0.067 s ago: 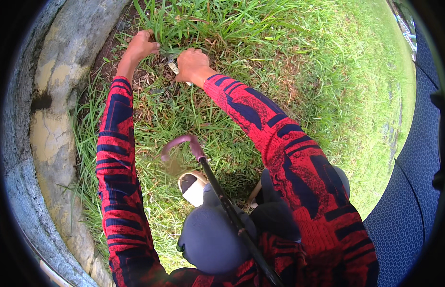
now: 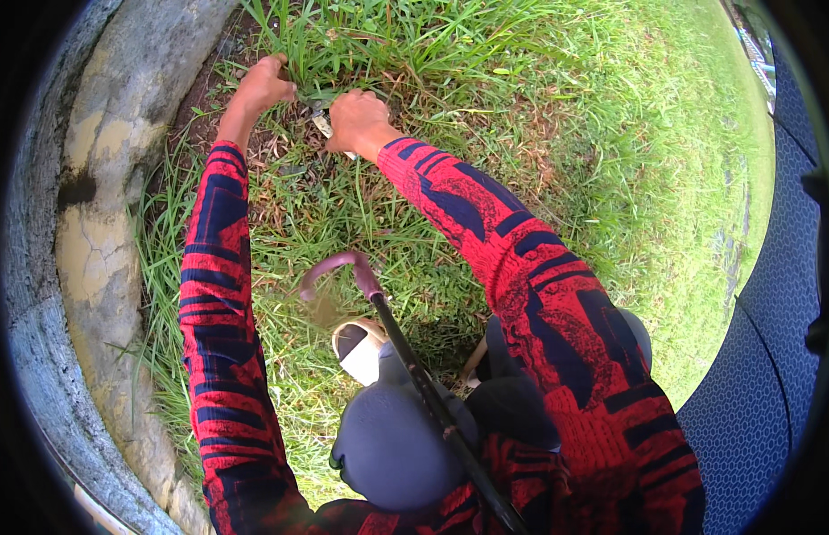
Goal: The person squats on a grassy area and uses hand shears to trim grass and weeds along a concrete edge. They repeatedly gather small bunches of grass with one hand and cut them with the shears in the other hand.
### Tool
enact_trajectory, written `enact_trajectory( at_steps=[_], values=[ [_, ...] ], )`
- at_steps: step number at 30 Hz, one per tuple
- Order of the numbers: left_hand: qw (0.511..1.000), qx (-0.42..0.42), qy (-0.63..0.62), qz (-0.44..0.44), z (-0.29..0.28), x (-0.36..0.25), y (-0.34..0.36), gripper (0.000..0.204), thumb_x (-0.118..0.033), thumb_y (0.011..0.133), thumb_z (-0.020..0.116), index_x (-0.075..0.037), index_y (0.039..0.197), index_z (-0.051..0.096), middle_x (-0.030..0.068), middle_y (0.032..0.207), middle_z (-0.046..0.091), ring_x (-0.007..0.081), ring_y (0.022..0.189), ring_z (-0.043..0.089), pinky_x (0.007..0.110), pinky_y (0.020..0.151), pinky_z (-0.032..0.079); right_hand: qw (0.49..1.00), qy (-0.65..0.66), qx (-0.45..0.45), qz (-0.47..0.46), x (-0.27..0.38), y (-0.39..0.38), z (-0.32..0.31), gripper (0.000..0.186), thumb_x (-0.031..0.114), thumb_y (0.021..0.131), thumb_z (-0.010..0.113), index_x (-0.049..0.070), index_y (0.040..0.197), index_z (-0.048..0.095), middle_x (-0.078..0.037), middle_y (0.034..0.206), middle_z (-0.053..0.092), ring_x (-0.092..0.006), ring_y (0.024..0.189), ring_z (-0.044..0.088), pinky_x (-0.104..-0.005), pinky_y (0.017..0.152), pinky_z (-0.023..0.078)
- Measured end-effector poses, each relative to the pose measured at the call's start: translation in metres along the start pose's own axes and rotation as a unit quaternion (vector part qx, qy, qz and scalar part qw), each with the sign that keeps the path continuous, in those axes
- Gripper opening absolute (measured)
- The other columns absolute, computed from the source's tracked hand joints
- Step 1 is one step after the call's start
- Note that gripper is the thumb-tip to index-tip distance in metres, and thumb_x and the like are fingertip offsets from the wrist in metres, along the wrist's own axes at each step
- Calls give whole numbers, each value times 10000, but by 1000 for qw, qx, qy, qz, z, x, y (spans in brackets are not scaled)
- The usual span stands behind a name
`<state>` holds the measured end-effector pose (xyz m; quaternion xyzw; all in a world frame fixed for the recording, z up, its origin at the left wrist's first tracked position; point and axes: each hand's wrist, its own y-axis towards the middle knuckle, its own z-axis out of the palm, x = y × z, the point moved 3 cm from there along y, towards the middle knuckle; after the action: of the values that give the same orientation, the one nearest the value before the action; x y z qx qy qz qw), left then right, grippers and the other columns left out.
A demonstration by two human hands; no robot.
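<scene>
My left hand is at the far left of the grass, its fingers closed round the blades of a tall green grass tuft. Just to its right, my right hand is wrapped round a hand tool with a whitish handle. A bit of the handle pokes out below the palm. Grey metal seems to show between the two hands, low in the grass, but the tool's working end is mostly hidden, so its exact kind cannot be made out.
A stained concrete kerb curves along the left. An umbrella's pinkish hooked handle and dark shaft rise across my lap, with its dark blue canopy at right. My pale sandal rests on the grass below.
</scene>
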<state>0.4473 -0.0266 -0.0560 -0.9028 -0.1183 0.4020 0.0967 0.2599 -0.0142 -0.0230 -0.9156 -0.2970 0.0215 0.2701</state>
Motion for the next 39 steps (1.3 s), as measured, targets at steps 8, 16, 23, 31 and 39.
enact_trajectory(
  at_steps=[8,16,23,31,39],
  values=[
    [998,-32,41,-37,10,-25,4,417,-288,743,765,56,945,644,209,859,676,306,830,678,400,773,516,999,21,-14,-34,-2,16,-2,469,317,663,795,2,995,690,-185,1027,668,-334,988,647,-411,839,533],
    [980,-60,-175,-71,-27,6,-19,384,-274,836,719,66,993,634,118,869,681,130,688,658,240,582,540,998,24,56,-17,-25,-3,-17,556,268,586,840,-18,1024,651,-193,1121,609,-369,1067,584,-549,928,458],
    [875,-52,-378,-298,-85,151,-174,246,-129,871,671,43,1033,603,107,912,646,137,679,639,218,563,579,989,-4,-16,-144,-57,-69,19,791,289,566,850,-80,1177,508,-222,1163,506,-385,1126,486,-646,965,359],
    [889,-18,148,-432,-96,161,-268,502,-312,691,835,96,869,600,211,812,652,276,664,656,364,490,551,989,96,-14,-107,-6,-62,49,794,298,596,843,-73,1200,485,-216,1191,500,-379,1147,477,-638,940,387],
    [933,-156,313,-85,-91,41,-178,467,-276,751,755,-59,1147,635,183,1253,572,300,1146,562,390,950,454,979,133,-78,-135,12,-49,49,117,25,694,656,-23,797,685,-202,831,670,-340,806,675,-391,753,548]
  ],
)
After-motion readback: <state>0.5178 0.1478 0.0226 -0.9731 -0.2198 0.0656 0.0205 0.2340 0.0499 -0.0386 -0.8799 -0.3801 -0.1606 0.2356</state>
